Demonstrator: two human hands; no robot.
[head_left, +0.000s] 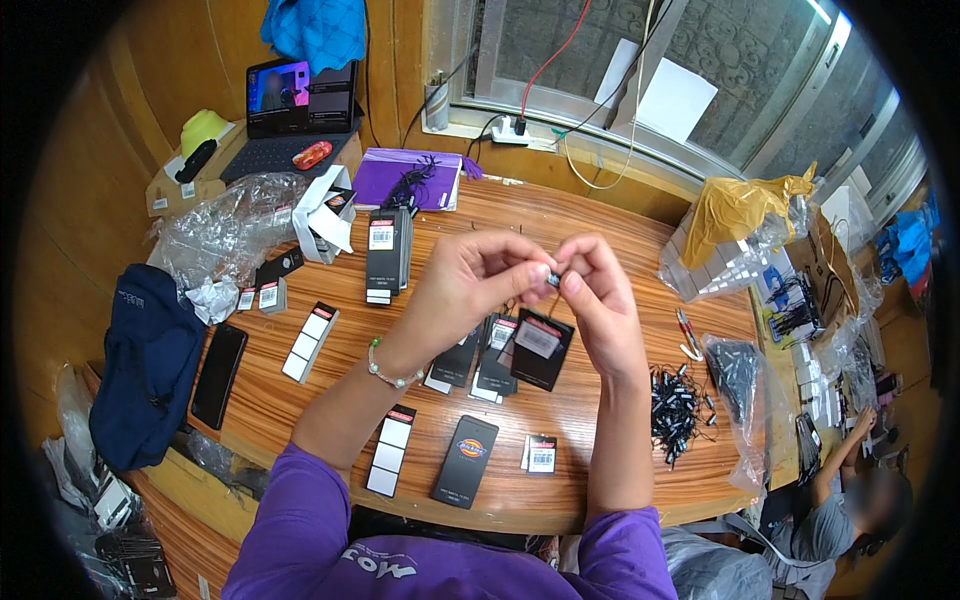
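Observation:
My left hand and my right hand meet above the middle of the table. Both pinch a small dark string fastener between thumb and fingertips. From its cord hangs a black hang tag with a white label, tilted below my right hand. Under it, partly hidden, lie more black tags on the wood. Nearer me are a stack of white-panelled tags, a pile of black tags with an oval logo and small barcode labels. Loose string fasteners lie heaped on the right.
A stack of strung tags stands behind my left hand. Phone and blue pouch lie left, with a laptop at the back. Right are snips and a plastic bag of fasteners; another person sits beyond.

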